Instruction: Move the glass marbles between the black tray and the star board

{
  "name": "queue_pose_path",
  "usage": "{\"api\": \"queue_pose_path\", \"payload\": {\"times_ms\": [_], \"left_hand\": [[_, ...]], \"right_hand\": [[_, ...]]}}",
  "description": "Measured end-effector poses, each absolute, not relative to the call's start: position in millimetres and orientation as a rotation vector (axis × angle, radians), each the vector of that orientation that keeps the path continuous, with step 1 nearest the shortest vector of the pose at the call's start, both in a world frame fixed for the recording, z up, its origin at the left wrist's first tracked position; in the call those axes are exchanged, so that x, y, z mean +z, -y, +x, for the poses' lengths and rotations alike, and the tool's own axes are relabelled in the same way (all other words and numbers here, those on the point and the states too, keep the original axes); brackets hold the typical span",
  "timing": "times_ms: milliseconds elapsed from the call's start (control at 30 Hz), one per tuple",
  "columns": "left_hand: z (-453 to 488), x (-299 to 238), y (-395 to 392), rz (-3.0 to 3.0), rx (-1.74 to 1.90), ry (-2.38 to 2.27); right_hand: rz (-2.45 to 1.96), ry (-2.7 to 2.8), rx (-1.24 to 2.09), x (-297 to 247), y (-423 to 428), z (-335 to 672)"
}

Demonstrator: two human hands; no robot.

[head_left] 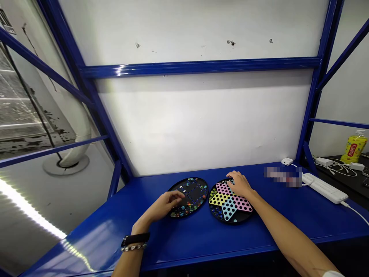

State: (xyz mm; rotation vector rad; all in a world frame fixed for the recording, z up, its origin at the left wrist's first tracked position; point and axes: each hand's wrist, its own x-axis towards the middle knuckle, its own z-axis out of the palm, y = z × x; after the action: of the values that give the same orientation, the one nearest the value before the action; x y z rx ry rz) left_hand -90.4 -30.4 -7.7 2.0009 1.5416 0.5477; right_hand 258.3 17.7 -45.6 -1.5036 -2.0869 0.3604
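Two round black boards lie side by side on the blue table (201, 234). The left board (196, 188) is a black tray with several coloured marbles around its rim. The right board (230, 204) carries a star of yellow, pink and blue holed fields. My left hand (167, 204) hovers over the left board's near edge, fingers curled together in a pinch; what they hold is too small to make out. My right hand (240, 184) rests on the far part of the star board, fingers bent down onto it. A black watch and bracelet (134, 242) sit on my left wrist.
A white power strip (324, 187) with cables lies at the table's right. A white adapter (287, 161) sits by the wall. On a dark table further right stand a yellow drink bottle (354, 147) and chargers. Blue rack beams (201, 67) frame the white wall behind.
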Motion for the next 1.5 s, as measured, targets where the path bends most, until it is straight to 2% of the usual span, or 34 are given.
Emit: {"api": "queue_pose_path", "payload": {"times_ms": [100,233,533,667,1133,1333,1500], "left_hand": [[-90.8,-4.8,30.2,1.979,0.821,-1.669],[-93.0,-13.1,22.2,1.983,0.883,-1.707],[-64.0,-27.4,-41.8,2.264,0.309,-1.99],[-47.0,-30.3,-57.4,2.281,0.261,-2.067],[-18.9,-16.6,-41.1,2.314,0.66,-1.526],[3.9,-14.9,-34.6,2.386,0.418,-1.473],[5.5,-10.8,-28.4,2.408,0.386,-1.515]], "right_hand": [[-1.513,2.064,0.345,-45.4,-19.1,259.1],[-1.55,1.975,0.286,-42.6,-24.4,266.7],[-1.656,1.822,0.283,-41.3,-32.3,288.7],[-1.655,1.835,0.294,-43.6,-33.6,286.8],[-1.668,1.868,0.321,-41.4,-28.9,283.9],[-1.664,1.873,0.31,-40.1,-28.5,283.7],[-1.672,1.874,0.332,-37.7,-27.8,283.6]]}}
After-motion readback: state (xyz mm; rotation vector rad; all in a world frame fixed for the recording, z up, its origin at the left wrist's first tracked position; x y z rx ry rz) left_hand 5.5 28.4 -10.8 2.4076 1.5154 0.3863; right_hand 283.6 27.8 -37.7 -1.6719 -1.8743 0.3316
